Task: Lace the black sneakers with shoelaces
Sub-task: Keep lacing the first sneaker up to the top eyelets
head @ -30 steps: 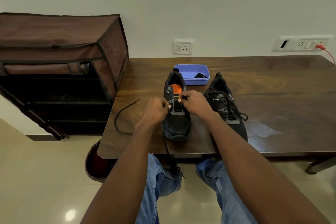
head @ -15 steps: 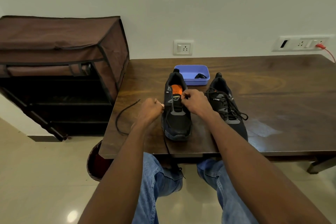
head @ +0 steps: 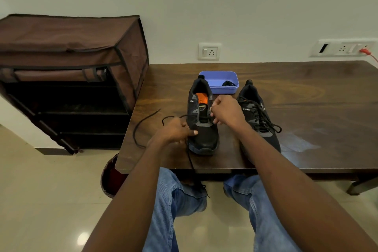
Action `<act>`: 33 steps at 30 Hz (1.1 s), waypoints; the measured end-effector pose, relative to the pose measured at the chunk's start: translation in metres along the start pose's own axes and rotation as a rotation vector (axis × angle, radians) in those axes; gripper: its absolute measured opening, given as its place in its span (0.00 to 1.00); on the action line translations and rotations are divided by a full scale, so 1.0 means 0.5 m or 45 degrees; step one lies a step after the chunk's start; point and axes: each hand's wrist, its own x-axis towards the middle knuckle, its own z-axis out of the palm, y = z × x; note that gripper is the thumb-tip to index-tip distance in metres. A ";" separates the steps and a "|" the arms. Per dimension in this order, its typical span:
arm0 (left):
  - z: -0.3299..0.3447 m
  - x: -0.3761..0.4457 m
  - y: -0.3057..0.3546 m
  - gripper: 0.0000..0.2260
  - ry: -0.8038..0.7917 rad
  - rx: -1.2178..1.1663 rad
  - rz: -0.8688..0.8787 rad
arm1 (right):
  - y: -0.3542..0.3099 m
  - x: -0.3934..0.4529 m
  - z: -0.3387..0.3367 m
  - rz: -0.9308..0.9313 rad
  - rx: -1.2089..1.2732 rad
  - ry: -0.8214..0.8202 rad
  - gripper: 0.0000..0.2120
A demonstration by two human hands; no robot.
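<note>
Soft, even indoor light fills the room, moderately bright, with no hard shadows. A pale sheen lies on the dark wooden surface [head: 306,96] toward its right front part, and a small round glare spot shows on the glossy floor [head: 82,238] at lower left. The wide lens bows the edges outward. Focus is fairly sharp throughout; the forearms nearest the camera look slightly soft.

White brand mark on side panel of right sneaker [head: 258,116], just right of right hand [head: 227,113]: reads roughly "CLYMB", small logo before it, letters not sharp. Same-style white mark on side panel of left sneaker [head: 201,122], beyond left hand [head: 173,131], left of right hand: too small to read. No other legible text or numbers.
</note>
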 end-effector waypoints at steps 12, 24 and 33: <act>-0.012 -0.013 0.038 0.03 0.218 -1.320 -0.170 | -0.009 -0.074 -0.011 0.098 0.747 -0.836 0.02; -0.014 -0.007 0.046 0.07 0.045 -1.523 -0.210 | -0.022 -0.082 0.014 0.220 0.884 -0.819 0.03; -0.022 0.013 -0.003 0.09 0.504 -0.462 -0.390 | 0.002 -0.063 -0.097 0.081 1.471 -0.164 0.04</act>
